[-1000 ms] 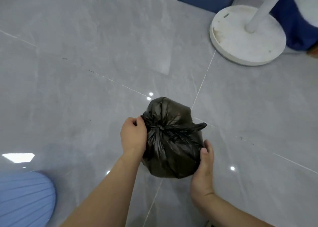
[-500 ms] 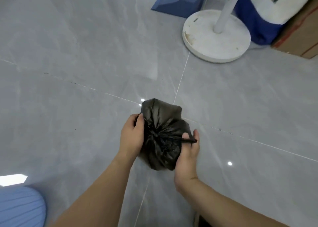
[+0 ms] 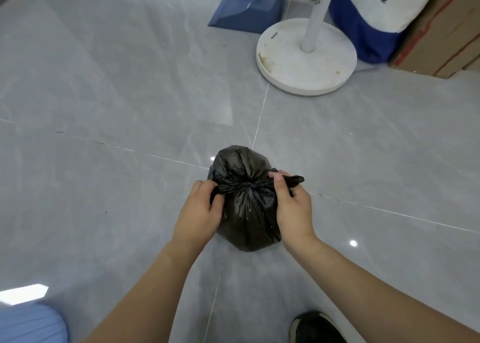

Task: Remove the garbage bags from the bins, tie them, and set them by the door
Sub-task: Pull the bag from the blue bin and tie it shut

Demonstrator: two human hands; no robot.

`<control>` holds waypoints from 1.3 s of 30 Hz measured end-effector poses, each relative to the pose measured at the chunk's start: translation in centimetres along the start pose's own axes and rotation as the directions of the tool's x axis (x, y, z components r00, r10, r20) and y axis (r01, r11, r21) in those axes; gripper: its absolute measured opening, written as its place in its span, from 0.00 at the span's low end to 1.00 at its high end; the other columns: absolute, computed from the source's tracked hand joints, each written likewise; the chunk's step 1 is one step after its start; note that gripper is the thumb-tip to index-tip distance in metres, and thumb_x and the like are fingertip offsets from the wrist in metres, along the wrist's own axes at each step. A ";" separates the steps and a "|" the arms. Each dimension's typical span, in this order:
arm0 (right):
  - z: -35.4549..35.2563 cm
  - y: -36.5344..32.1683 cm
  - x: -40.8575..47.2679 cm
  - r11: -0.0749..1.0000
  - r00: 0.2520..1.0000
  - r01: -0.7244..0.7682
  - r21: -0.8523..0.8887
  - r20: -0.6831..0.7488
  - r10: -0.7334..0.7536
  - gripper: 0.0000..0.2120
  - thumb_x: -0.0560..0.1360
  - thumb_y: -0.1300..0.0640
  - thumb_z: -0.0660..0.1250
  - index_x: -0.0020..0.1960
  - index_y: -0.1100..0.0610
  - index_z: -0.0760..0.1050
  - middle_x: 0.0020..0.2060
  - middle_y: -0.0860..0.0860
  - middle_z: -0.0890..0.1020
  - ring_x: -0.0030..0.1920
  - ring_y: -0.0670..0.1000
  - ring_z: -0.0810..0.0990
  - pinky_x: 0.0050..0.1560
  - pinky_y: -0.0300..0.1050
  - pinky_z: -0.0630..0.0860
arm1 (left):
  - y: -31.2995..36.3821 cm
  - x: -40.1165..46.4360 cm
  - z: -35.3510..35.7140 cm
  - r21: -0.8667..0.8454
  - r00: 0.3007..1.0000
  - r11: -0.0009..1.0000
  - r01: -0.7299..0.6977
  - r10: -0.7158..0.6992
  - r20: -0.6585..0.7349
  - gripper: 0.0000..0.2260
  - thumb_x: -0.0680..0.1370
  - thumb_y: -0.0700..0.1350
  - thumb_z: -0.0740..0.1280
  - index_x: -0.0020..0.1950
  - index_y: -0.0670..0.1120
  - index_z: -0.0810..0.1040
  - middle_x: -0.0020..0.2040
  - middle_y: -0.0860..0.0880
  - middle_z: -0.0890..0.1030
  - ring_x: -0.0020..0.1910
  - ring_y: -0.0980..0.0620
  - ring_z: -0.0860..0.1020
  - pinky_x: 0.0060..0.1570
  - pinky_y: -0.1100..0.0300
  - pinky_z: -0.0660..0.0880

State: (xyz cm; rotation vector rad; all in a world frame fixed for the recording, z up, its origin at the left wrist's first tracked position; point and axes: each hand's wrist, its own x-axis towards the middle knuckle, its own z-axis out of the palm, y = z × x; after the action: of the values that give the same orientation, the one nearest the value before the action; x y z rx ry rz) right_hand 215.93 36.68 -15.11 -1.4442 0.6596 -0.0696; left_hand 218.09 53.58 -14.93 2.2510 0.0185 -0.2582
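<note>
Head view: the left hand [image 3: 198, 212] is clenched on the left twist of the black bag [image 3: 244, 199], fingers curled into the plastic. The right hand [image 3: 292, 207] pinches the right twist, whose tip sticks out past its thumb. The bag sits between both hands, its knot in the middle, above the floor [image 3: 104, 108]

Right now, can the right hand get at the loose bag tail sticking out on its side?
Probably yes. The right hand already grips the black garbage bag at the gathered neck, and the tail pokes out just past its fingers, with only bare floor beyond it.
</note>
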 end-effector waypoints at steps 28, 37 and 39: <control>-10.3 -83.6 -13.0 0.969 0.906 0.244 -0.028 -0.349 -0.239 0.16 0.81 0.49 0.57 0.55 0.60 0.76 0.46 0.53 0.80 0.49 0.55 0.78 0.53 0.47 0.73 | 77.6 0.8 -40.6 -0.060 0.948 0.948 -0.312 0.307 -0.084 0.10 0.76 0.48 0.62 0.38 0.45 0.74 0.34 0.48 0.77 0.36 0.48 0.74 0.35 0.55 0.68; -14.4 -106.7 -22.9 0.883 0.839 0.470 0.016 -0.320 -0.441 0.13 0.81 0.49 0.56 0.43 0.54 0.74 0.42 0.51 0.80 0.44 0.53 0.78 0.52 0.50 0.75 | 99.2 -5.5 -55.7 0.004 0.883 0.890 -0.457 0.454 -0.119 0.17 0.77 0.50 0.63 0.31 0.46 0.65 0.28 0.49 0.67 0.30 0.49 0.66 0.33 0.58 0.62; -14.5 -107.6 -23.8 0.878 0.834 0.478 0.028 -0.327 -0.444 0.14 0.81 0.48 0.56 0.42 0.53 0.73 0.42 0.51 0.80 0.45 0.54 0.79 0.54 0.52 0.75 | 99.9 -6.3 -56.3 -0.012 0.877 0.884 -0.468 0.463 -0.129 0.17 0.77 0.49 0.63 0.30 0.47 0.63 0.27 0.50 0.65 0.29 0.49 0.65 0.32 0.58 0.60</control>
State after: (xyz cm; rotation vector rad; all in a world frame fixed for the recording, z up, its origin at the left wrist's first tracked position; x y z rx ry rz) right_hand 226.32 17.09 93.78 -1.4728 0.5345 -0.7194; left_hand 232.08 33.13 97.24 2.1479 -0.4460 0.1414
